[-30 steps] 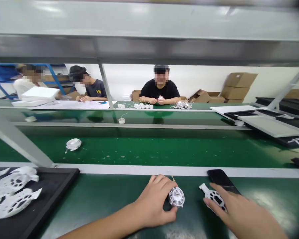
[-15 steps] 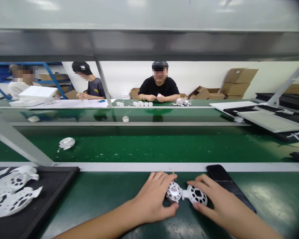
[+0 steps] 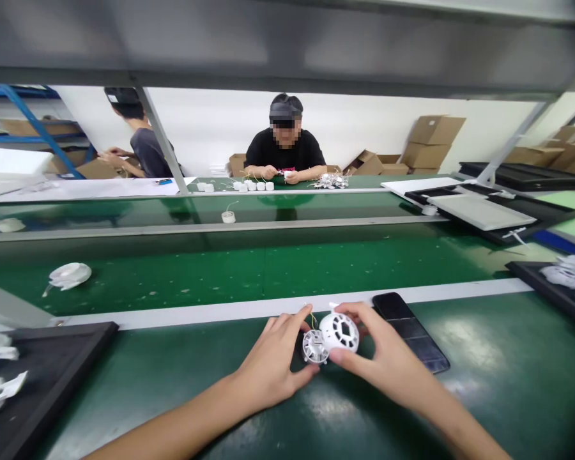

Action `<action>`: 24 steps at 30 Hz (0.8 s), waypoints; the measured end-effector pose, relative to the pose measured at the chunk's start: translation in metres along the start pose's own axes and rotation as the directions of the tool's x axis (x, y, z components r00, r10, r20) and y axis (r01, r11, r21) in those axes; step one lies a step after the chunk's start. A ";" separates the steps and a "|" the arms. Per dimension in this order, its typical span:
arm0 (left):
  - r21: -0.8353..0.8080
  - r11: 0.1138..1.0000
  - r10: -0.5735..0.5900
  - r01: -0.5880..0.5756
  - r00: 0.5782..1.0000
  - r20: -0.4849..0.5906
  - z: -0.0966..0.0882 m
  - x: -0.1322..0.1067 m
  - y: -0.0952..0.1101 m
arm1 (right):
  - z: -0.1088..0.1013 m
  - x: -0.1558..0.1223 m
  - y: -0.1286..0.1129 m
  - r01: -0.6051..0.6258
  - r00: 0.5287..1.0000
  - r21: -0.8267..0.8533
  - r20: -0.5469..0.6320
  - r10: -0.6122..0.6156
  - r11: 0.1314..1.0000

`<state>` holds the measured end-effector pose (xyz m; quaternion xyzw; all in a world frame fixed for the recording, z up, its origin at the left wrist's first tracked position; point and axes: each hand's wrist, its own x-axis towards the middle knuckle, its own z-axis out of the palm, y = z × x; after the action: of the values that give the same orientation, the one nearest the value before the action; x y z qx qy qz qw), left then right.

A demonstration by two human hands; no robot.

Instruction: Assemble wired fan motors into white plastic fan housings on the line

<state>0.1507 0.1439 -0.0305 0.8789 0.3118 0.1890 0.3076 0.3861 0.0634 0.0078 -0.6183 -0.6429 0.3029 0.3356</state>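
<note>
Left hand (image 3: pixel 271 364): fingers (image 3: pixel 301 317) pinching a round slotted white cap (image 3: pixel 315 346). Right hand (image 3: pixel 383 354): pinching a white perforated housing (image 3: pixel 339 332). Both parts pressed together, lower centre, above green bench (image 3: pixel 498 358), beside phone (image 3: pixel 402 324).

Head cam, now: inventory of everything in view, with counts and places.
slotted disc: 1, white with thin wires, between the hands
vented disc: 1, white, against the slotted disc
smartphone: 1, black, near belt, right of the hands
conveyor belts: 3, green, one behind another
trays: 2, black, near belt's far left and far right, holding white moulded parts
round moulded part: 1, white, middle belt, left
small cylinders: several, white, far belt
cardboard boxes: several, brown, along the back wall
seated co-worker: 1, black T-shirt, behind far belt
second co-worker: 1, grey T-shirt, back left, turned away
left hand: 1, fingers on slotted disc
right hand: 1, gripping vented disc
</note>
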 end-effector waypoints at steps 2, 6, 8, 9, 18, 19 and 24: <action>0.000 1.000 0.007 -0.007 1.000 0.015 0.001 0.001 -0.002 | 0.017 0.002 -0.003 0.043 0.999 0.064 -0.020 -0.041 0.997; 0.001 1.000 0.012 -0.012 1.000 0.022 0.003 0.002 -0.004 | 0.039 0.004 -0.002 0.079 0.997 0.027 0.024 -0.079 0.997; 0.001 1.000 0.029 -0.029 0.999 0.017 0.005 0.001 -0.005 | 0.042 0.004 -0.001 0.071 0.997 -0.023 0.035 -0.070 0.997; -0.001 0.999 0.039 -0.039 0.999 0.014 0.005 0.001 -0.005 | 0.041 0.005 -0.001 0.068 0.997 -0.064 0.033 -0.066 0.996; -0.259 0.966 0.006 0.001 1.000 0.025 -0.015 -0.001 0.002 | 0.041 0.003 0.000 0.149 0.989 -0.200 0.016 -0.148 0.968; -0.333 0.942 -0.039 0.041 0.999 0.013 -0.019 0.000 0.004 | 0.043 0.002 0.001 0.166 0.986 -0.167 0.017 -0.166 0.972; -0.763 0.621 -0.110 0.180 0.984 0.142 -0.018 0.004 0.014 | 0.045 -0.002 0.007 0.263 0.964 0.011 -0.054 -0.262 0.965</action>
<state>0.1507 0.1457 -0.0071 0.6416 0.2577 0.2426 0.6805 0.3537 0.0631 -0.0245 -0.5323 -0.7075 0.2454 0.3950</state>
